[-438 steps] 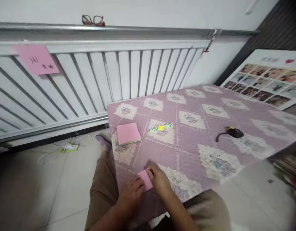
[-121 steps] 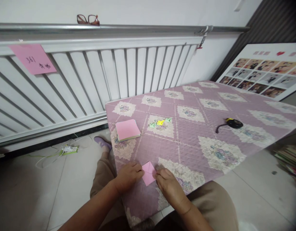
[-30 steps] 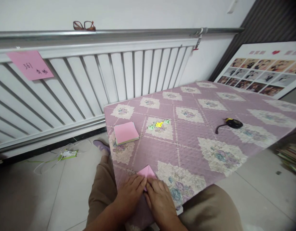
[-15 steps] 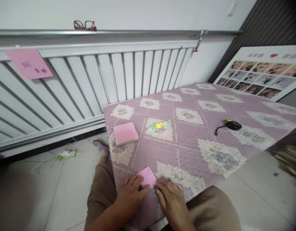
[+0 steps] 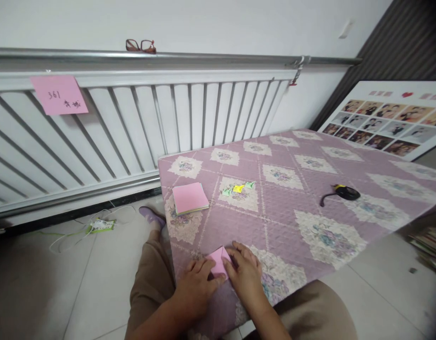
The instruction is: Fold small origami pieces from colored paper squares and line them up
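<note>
Head view, lower centre of frame: a folded pink paper [image 5: 218, 266] lies flat on the bench [image 5: 310, 208] near its front corner, between the two hands.

Left hand [image 5: 198, 289]: spread, fingertips resting on the paper's lower left edge. Grip open, closed round nothing.

Right hand [image 5: 245, 274]: also flat, thumb laid along the paper's right edge, other fingers splayed on the quilted cover. Grip open, nothing enclosed.

Pressure from both sides likely pins the sheet against the soft cover so that a crease sets cleanly.

Mid-left: stack of pink paper squares [image 5: 190, 198], well apart from the hands but probably within reach. Just right of it: small green and yellow folded pieces [image 5: 238, 188], grouped together.

Right: black object with a yellow patch and a strap [image 5: 343, 192], too small to identify.

Upper left: pink handwritten note [image 5: 59, 94] stuck on the white radiator [image 5: 168, 118]; glasses [image 5: 140, 46] perched on the rail above.

Upper right: photo board [image 5: 388, 118] leaning by the wall.
</note>
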`<state>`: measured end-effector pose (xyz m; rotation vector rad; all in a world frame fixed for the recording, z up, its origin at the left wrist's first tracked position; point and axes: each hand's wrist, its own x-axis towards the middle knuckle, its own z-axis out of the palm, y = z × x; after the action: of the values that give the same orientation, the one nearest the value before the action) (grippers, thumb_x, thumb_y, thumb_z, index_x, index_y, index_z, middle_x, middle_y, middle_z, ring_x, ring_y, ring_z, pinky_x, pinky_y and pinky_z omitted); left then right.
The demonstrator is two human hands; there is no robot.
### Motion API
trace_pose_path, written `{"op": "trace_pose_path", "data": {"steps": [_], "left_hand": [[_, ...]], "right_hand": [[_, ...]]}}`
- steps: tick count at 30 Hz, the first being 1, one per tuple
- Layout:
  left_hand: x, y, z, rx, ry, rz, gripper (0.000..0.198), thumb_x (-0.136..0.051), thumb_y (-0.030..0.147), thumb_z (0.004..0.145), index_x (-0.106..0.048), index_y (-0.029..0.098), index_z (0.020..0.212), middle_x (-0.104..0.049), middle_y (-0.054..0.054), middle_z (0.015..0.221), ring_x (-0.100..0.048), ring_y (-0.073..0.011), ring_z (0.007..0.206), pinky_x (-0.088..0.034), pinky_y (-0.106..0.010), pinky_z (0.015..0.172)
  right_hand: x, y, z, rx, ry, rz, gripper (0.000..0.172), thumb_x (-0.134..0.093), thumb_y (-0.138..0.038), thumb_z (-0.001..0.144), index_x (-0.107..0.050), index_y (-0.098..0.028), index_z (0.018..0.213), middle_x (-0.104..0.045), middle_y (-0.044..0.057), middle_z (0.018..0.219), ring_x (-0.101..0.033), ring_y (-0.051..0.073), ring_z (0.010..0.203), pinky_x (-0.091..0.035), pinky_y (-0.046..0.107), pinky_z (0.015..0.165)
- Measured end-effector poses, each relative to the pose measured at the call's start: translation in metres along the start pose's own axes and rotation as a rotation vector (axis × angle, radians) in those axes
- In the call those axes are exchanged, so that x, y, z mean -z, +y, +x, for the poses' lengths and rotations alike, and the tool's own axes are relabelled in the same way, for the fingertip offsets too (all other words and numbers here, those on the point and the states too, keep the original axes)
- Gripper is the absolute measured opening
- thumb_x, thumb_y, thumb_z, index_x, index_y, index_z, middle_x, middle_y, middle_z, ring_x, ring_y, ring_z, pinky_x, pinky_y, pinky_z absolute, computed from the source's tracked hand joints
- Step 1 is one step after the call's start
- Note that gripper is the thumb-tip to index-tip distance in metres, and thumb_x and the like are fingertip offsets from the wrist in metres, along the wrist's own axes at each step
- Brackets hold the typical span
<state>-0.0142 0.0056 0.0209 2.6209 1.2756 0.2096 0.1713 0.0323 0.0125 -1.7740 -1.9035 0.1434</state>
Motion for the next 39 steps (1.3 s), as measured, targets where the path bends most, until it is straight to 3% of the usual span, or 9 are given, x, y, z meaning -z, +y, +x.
{"op": "trace_pose_path", "data": {"steps": [8, 12, 15, 18, 21, 31, 35, 39], "left_hand": [[-0.002, -0.001, 0.000, 0.007, 0.020, -0.007, 0.042, -0.049, 0.027, 0.090, -0.047, 0.038, 0.131, -0.045, -0.004, 0.135, -0.039, -0.0278, 0.121, -0.035, -0.045, 0.096], [-0.001, -0.002, 0.000, -0.006, 0.017, 0.001, 0.040, -0.047, 0.028, 0.092, -0.048, 0.037, 0.131, -0.045, -0.005, 0.134, -0.040, -0.0274, 0.121, -0.035, -0.045, 0.095], [0.001, -0.002, 0.000, -0.018, 0.023, -0.003, 0.040, -0.046, 0.030, 0.093, -0.047, 0.038, 0.132, -0.046, -0.005, 0.133, -0.040, -0.0268, 0.119, -0.035, -0.044, 0.095], [0.004, -0.002, 0.000, -0.027, 0.027, -0.004, 0.040, -0.048, 0.033, 0.092, -0.047, 0.036, 0.132, -0.046, -0.006, 0.131, -0.040, -0.0273, 0.118, -0.035, -0.044, 0.095], [0.003, -0.001, 0.000, -0.024, 0.037, 0.004, 0.037, -0.046, 0.033, 0.093, -0.049, 0.035, 0.130, -0.047, -0.006, 0.130, -0.041, -0.0271, 0.117, -0.035, -0.044, 0.094], [0.002, -0.003, 0.001, 0.009, 0.060, -0.030, 0.035, -0.049, 0.027, 0.092, -0.051, 0.036, 0.126, -0.049, -0.001, 0.130, -0.042, -0.0229, 0.116, -0.035, -0.038, 0.093], [0.010, -0.002, 0.009, 0.070, 0.032, -0.118, 0.036, -0.047, 0.014, 0.089, -0.055, 0.029, 0.121, -0.057, 0.001, 0.119, -0.048, -0.0183, 0.110, -0.037, -0.034, 0.092], [0.017, 0.002, 0.023, 0.226, 0.019, -0.186, 0.026, -0.046, 0.016, 0.090, -0.059, 0.023, 0.111, -0.062, -0.002, 0.111, -0.053, -0.0185, 0.103, -0.039, -0.034, 0.091]], "right_hand": [[0.003, -0.002, 0.004, -0.051, -0.012, 0.151, 0.022, -0.049, -0.037, 0.082, -0.069, -0.029, 0.089, -0.068, 0.004, 0.109, -0.058, 0.028, 0.106, -0.031, 0.053, 0.094], [0.006, -0.004, 0.003, -0.055, -0.036, 0.196, 0.019, -0.049, -0.037, 0.081, -0.066, -0.027, 0.081, -0.070, 0.002, 0.087, -0.064, 0.024, 0.088, -0.032, 0.052, 0.092], [0.008, -0.003, 0.003, -0.048, -0.087, 0.202, 0.018, -0.050, -0.034, 0.080, -0.065, -0.027, 0.088, -0.068, -0.001, 0.079, -0.064, 0.021, 0.079, -0.030, 0.052, 0.094], [0.014, -0.002, 0.004, 0.024, -0.162, 0.167, 0.019, -0.052, -0.029, 0.080, -0.065, -0.028, 0.094, -0.067, -0.001, 0.079, -0.062, 0.020, 0.082, -0.027, 0.052, 0.095], [0.021, -0.001, 0.007, 0.108, -0.208, 0.098, 0.012, -0.053, -0.023, 0.081, -0.064, -0.026, 0.079, -0.065, -0.001, 0.077, -0.059, 0.020, 0.083, -0.027, 0.049, 0.094], [0.024, 0.010, 0.013, 0.282, -0.210, 0.035, 0.008, -0.060, -0.022, 0.082, -0.064, -0.025, 0.076, -0.065, 0.000, 0.080, -0.058, 0.019, 0.086, -0.028, 0.045, 0.096], [0.025, 0.007, 0.009, 0.304, -0.199, 0.011, 0.011, -0.056, -0.020, 0.085, -0.064, -0.025, 0.078, -0.064, -0.001, 0.079, -0.057, 0.019, 0.087, -0.027, 0.045, 0.098], [0.023, 0.005, 0.005, 0.362, -0.151, -0.019, 0.015, -0.054, -0.019, 0.088, -0.063, -0.024, 0.078, -0.063, -0.001, 0.077, -0.056, 0.018, 0.086, -0.024, 0.045, 0.101]]}}
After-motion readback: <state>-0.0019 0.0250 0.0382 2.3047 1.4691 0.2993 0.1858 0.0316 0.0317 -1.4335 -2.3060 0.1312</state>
